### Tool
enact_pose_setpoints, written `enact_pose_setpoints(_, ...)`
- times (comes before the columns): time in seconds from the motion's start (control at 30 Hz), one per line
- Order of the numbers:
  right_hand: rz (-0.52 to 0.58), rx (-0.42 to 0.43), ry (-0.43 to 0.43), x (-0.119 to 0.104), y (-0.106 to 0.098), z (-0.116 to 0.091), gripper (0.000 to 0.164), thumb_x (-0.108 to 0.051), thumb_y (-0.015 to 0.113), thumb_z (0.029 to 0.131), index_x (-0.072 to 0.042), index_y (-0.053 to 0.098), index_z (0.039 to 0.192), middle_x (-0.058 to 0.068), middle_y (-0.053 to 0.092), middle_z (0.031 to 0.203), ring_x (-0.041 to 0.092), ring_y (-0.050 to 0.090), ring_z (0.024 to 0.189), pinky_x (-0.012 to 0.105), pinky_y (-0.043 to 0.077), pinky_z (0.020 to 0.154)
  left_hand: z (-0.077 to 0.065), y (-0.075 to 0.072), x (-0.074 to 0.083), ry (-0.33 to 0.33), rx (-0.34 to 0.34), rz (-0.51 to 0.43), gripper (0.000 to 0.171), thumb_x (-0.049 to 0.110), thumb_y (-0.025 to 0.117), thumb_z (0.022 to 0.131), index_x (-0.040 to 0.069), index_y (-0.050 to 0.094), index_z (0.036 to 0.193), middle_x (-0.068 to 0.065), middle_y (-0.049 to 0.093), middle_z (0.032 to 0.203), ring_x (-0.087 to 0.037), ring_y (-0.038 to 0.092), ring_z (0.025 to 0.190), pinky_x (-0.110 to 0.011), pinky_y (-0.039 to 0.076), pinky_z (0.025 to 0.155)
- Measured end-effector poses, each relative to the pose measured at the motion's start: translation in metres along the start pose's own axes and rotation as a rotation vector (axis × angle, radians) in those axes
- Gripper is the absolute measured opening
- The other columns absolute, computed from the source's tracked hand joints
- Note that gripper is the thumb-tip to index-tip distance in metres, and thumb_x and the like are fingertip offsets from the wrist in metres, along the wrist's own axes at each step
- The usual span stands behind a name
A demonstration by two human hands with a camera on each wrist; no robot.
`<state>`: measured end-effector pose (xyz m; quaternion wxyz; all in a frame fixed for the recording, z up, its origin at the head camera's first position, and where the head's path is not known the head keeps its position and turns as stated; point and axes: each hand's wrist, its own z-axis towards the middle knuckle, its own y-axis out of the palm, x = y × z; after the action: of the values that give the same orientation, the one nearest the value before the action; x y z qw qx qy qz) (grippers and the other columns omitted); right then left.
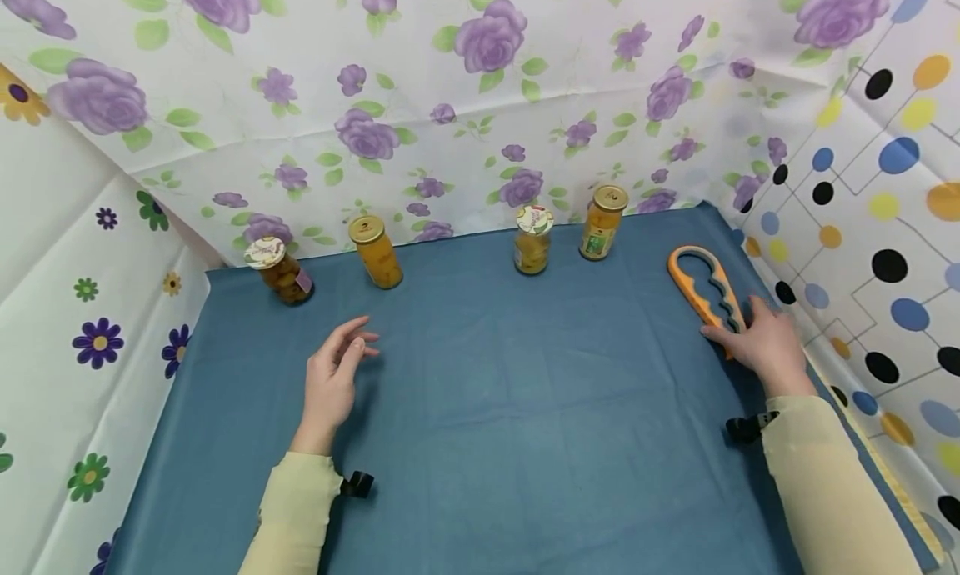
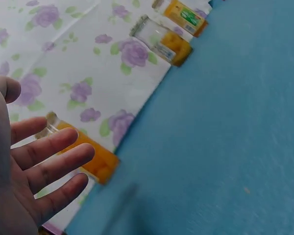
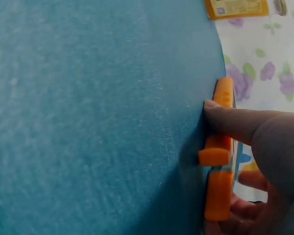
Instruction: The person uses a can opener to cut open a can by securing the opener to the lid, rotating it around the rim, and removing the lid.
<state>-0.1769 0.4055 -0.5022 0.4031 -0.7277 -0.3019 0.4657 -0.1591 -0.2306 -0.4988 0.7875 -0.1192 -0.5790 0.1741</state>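
Blue cloth [image 1: 495, 442]: at 3 o'clock, right hand [image 1: 768, 350] pinches orange opener [image 3: 214, 156]; at 9, left hand [image 1: 335, 375] spread.

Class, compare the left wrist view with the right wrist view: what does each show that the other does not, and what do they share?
Only left wrist: the left hand, fingers apart, and an orange-filled jar partly behind them. Only right wrist: the right hand gripping an orange tool. Both: blue cloth, purple-flowered covering and at least one labelled jar.
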Motion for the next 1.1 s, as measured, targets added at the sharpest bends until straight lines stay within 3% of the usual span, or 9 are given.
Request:
enact_pose_setpoints(0.17, -0.007, -0.040, 0.008, 0.001, 0.001, 0.002, 0.114, -0.074, 0.063, 0.095, 0.009, 0.026, 0.164, 0.042, 0.049, 0.139, 0.057, 0.053, 0.115, 0.068, 0.047, 0.090, -0.004, 0.004, -0.009, -0.059, 0.022, -0.023, 0.039, 0.011, 0.046, 0.116, 0.005, 0.056, 0.153, -0.025, 0.074, 0.120, -0.042, 0.071, 0.097, -0.030, 0.055, 0.088)
enact_pose_setpoints(0.33, -0.015, -0.061, 0.034, 0.003, 0.003, 0.004, 0.113, -0.076, 0.063, 0.094, 0.009, 0.030, 0.161, 0.035, 0.056, 0.124, 0.049, 0.057, 0.103, 0.059, 0.050, 0.081, -0.007, 0.006, -0.013, -0.063, 0.020, -0.078, 0.039, 0.021, 0.047, 0.117, 0.014, 0.056, 0.155, -0.019, 0.075, 0.119, -0.031, 0.074, 0.096, -0.031, 0.055, 0.089)
enact_pose_setpoints(0.5, -0.007, -0.057, 0.051, 0.004, 0.005, 0.001, 0.110, -0.077, 0.065, 0.091, 0.011, 0.037, 0.152, 0.030, 0.060, 0.114, 0.044, 0.058, 0.094, 0.052, 0.048, 0.074, -0.006, 0.006, -0.015, -0.053, 0.044, -0.119, 0.040, 0.027, 0.045, 0.118, 0.016, 0.056, 0.154, -0.017, 0.075, 0.118, -0.030, 0.075, 0.093, -0.032, 0.056, 0.087)
enact_pose_setpoints(0.73, 0.036, -0.037, 0.091, 0.005, 0.005, 0.001, 0.113, -0.080, 0.067, 0.088, 0.010, 0.037, 0.150, 0.027, 0.061, 0.108, 0.040, 0.058, 0.088, 0.044, 0.047, 0.068, -0.003, 0.008, -0.017, -0.074, 0.030, -0.163, 0.043, 0.027, 0.035, 0.120, 0.013, 0.053, 0.157, -0.023, 0.073, 0.120, -0.028, 0.074, 0.094, -0.030, 0.056, 0.085)
enact_pose_setpoints(0.97, 0.067, -0.104, 0.085, 0.002, 0.007, 0.004, 0.113, -0.074, 0.073, 0.088, 0.012, 0.032, 0.150, 0.014, 0.071, 0.081, 0.030, 0.066, 0.074, 0.038, 0.050, 0.064, -0.010, 0.005, -0.019, -0.070, 0.033, -0.184, 0.042, 0.021, 0.035, 0.119, 0.015, 0.053, 0.157, -0.022, 0.073, 0.118, -0.026, 0.074, 0.092, -0.030, 0.055, 0.084)
enact_pose_setpoints(1.1, 0.008, -0.141, 0.049, 0.002, -0.003, 0.007, 0.112, -0.072, 0.072, 0.089, 0.017, 0.033, 0.146, 0.023, 0.067, 0.094, 0.036, 0.065, 0.083, 0.044, 0.053, 0.069, -0.005, 0.008, -0.018, -0.065, 0.016, -0.197, 0.042, 0.022, 0.035, 0.119, 0.015, 0.052, 0.157, -0.022, 0.073, 0.120, -0.028, 0.074, 0.094, -0.030, 0.055, 0.084)
